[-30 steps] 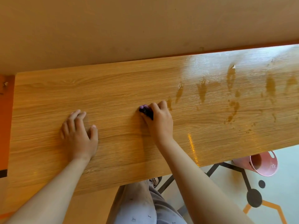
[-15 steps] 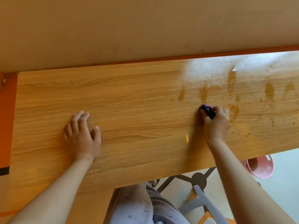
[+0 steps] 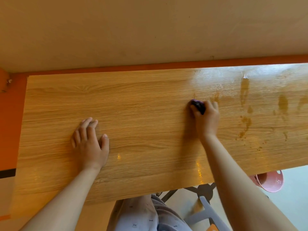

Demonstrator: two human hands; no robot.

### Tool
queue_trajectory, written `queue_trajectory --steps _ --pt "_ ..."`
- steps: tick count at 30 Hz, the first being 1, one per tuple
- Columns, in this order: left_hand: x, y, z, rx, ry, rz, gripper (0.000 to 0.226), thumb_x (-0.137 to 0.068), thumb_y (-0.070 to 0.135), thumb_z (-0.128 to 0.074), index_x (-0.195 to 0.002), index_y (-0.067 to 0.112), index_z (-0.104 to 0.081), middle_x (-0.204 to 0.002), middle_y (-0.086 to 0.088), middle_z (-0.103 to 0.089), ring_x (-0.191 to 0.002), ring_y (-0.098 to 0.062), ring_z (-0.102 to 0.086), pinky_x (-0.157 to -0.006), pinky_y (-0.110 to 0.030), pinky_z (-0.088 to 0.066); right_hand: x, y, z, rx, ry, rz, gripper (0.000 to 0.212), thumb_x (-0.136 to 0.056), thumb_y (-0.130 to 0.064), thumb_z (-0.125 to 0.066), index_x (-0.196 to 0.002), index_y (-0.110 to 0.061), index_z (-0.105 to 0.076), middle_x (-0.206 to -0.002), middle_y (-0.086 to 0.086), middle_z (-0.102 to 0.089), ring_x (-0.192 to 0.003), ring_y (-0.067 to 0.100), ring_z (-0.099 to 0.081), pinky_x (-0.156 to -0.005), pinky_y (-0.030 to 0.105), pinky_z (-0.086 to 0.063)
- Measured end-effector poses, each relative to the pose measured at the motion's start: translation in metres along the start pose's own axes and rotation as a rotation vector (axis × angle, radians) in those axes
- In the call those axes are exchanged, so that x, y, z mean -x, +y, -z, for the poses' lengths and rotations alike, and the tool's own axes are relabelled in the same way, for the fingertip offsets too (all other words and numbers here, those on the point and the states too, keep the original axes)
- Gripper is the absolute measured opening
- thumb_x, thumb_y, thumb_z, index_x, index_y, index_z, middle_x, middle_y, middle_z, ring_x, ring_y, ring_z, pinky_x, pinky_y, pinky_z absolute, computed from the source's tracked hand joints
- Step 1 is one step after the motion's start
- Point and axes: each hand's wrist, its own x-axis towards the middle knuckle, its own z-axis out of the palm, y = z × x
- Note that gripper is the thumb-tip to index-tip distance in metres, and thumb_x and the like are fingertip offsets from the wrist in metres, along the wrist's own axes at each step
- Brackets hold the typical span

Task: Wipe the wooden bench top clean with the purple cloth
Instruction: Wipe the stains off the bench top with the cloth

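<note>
The wooden bench top (image 3: 141, 100) runs across the view below a beige wall. My right hand (image 3: 206, 119) presses a bunched purple cloth (image 3: 198, 105) onto the wood right of centre; only a small dark part of the cloth shows under my fingers. Brown wet stains (image 3: 245, 90) and smears spread over the bench to the right of the cloth. My left hand (image 3: 90, 142) lies flat on the wood to the left, fingers apart, holding nothing.
An orange strip (image 3: 166, 65) borders the bench at the back and an orange panel (image 3: 10, 122) at the left. A pink bucket (image 3: 270, 180) stands on the floor under the right front edge. My legs (image 3: 141, 214) and a grey chair frame (image 3: 205, 207) are below.
My right hand swept the cloth right across the bench, then back left and farther from me, over the stains nearest the centre. My left hand stayed planted.
</note>
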Motion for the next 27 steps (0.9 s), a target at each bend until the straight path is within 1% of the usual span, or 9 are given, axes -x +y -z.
queue_trajectory --steps 2,3,6,8,10,14,19,22,27 --pt "0.000 0.001 0.000 0.004 -0.007 0.004 0.050 -0.082 0.034 -0.043 -0.124 0.008 -0.052 -0.139 -0.009 -0.046 -0.125 -0.035 -0.040 -0.099 -0.049 -0.030 -0.016 0.023 0.023 0.015 0.041 -0.093 0.029 -0.085 -0.028 -0.068 -0.103 -0.006 -0.064 -0.108 0.015 -0.054 -0.093 0.029 -0.055 -0.075 0.021 -0.033" --pt "0.000 0.001 0.000 0.009 -0.009 0.006 0.050 -0.082 0.035 -0.043 -0.124 0.008 -0.052 -0.139 -0.009 -0.046 -0.125 -0.035 -0.039 -0.099 -0.050 -0.030 -0.022 0.034 0.033 0.048 0.058 -0.129 0.029 -0.086 -0.028 -0.067 -0.105 -0.006 -0.063 -0.111 0.015 -0.054 -0.095 0.029 -0.055 -0.076 0.022 -0.033" --pt "-0.001 0.002 0.001 0.022 -0.011 0.013 0.051 -0.082 0.035 -0.041 -0.124 0.008 -0.052 -0.139 -0.009 -0.047 -0.128 -0.034 -0.039 -0.100 -0.051 -0.029 -0.031 0.052 0.050 0.151 0.107 -0.208 0.029 -0.087 -0.026 -0.064 -0.108 -0.005 -0.062 -0.114 0.015 -0.053 -0.101 0.032 -0.054 -0.084 0.031 -0.038" --pt "-0.001 0.002 0.001 0.024 -0.013 0.023 0.052 -0.081 0.035 -0.042 -0.124 0.008 -0.053 -0.139 -0.009 -0.047 -0.129 -0.034 -0.039 -0.100 -0.050 -0.029 -0.028 0.049 0.046 0.176 0.121 -0.244 0.030 -0.088 -0.025 -0.063 -0.109 -0.004 -0.060 -0.115 0.015 -0.053 -0.101 0.032 -0.054 -0.085 0.033 -0.039" --pt "-0.001 0.002 0.001 0.023 -0.012 0.024 0.052 -0.081 0.035 -0.042 -0.124 0.008 -0.053 -0.139 -0.009 -0.047 -0.128 -0.034 -0.039 -0.100 -0.050 -0.029 -0.021 0.032 0.033 0.110 0.106 -0.209 0.028 -0.088 -0.024 -0.063 -0.108 -0.005 -0.061 -0.114 0.013 -0.053 -0.098 0.030 -0.055 -0.081 0.030 -0.038" --pt "-0.001 0.002 0.000 0.016 -0.021 0.031 0.052 -0.081 0.035 -0.042 -0.125 0.009 -0.053 -0.140 -0.009 -0.047 -0.129 -0.034 -0.039 -0.100 -0.050 -0.030 -0.001 -0.013 -0.012 0.012 -0.020 0.001 0.025 -0.083 -0.023 -0.069 -0.101 -0.007 -0.063 -0.106 0.010 -0.055 -0.090 0.027 -0.056 -0.075 0.028 -0.038" --pt "-0.001 0.002 0.001 0.006 -0.028 0.031 0.053 -0.083 0.036 -0.040 -0.126 0.009 -0.052 -0.140 -0.009 -0.047 -0.130 -0.034 -0.039 -0.101 -0.050 -0.030 0.000 -0.055 -0.043 -0.068 -0.163 0.214 0.025 -0.084 -0.026 -0.069 -0.098 -0.007 -0.064 -0.097 0.001 -0.053 -0.081 0.015 -0.052 -0.069 0.025 -0.040" --pt "-0.001 0.004 0.002 -0.003 -0.047 0.033 0.053 -0.083 0.035 -0.040 -0.127 0.008 -0.052 -0.141 -0.010 -0.046 -0.130 -0.034 -0.038 -0.101 -0.051 -0.031 -0.019 -0.042 -0.033 -0.098 -0.188 0.207 0.024 -0.084 -0.025 -0.070 -0.097 -0.007 -0.064 -0.096 0.000 -0.052 -0.082 0.015 -0.052 -0.071 0.024 -0.040" --pt "0.002 0.002 0.005 0.001 -0.069 0.012 0.054 -0.086 0.036 -0.038 -0.128 0.004 -0.053 -0.141 -0.012 -0.046 -0.130 -0.036 -0.039 -0.101 -0.053 -0.032 -0.057 0.009 0.010 -0.016 -0.070 0.027 0.028 -0.086 -0.026 -0.067 -0.102 -0.003 -0.062 -0.103 0.010 -0.055 -0.085 0.020 -0.051 -0.072 0.027 -0.037"
